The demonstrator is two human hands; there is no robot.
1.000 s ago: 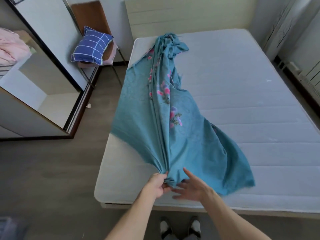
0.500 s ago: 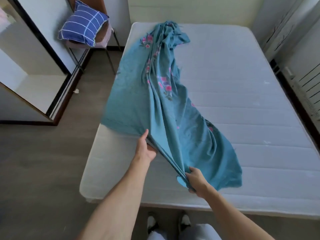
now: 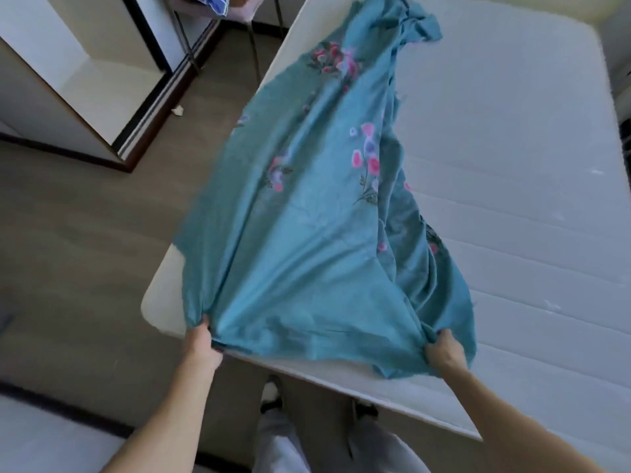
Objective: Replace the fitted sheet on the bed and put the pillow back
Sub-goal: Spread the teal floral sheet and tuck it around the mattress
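A teal sheet (image 3: 307, 240) with pink flowers lies in a long bunch over the left part of a bare white mattress (image 3: 505, 165). Its near edge is stretched between my hands at the mattress's foot corner. My left hand (image 3: 201, 346) grips the sheet's left end, just off the corner. My right hand (image 3: 444, 349) grips the sheet's edge on the right, over the mattress. The blue checked pillow (image 3: 218, 1) shows only as a sliver on a chair at the top edge.
A chair (image 3: 252, 35) stands by the bed's left side near its head. A mirrored wardrobe (image 3: 102, 97) runs along the left wall. Wooden floor (image 3: 85, 250) lies between them. My feet (image 3: 273, 394) stand at the bed's foot. A radiator is at the far right.
My hands have moved apart along the sheet's near edge, spreading it wide at the foot corner. My view has dropped and turned, so the pillow and chair slid to the top edge.
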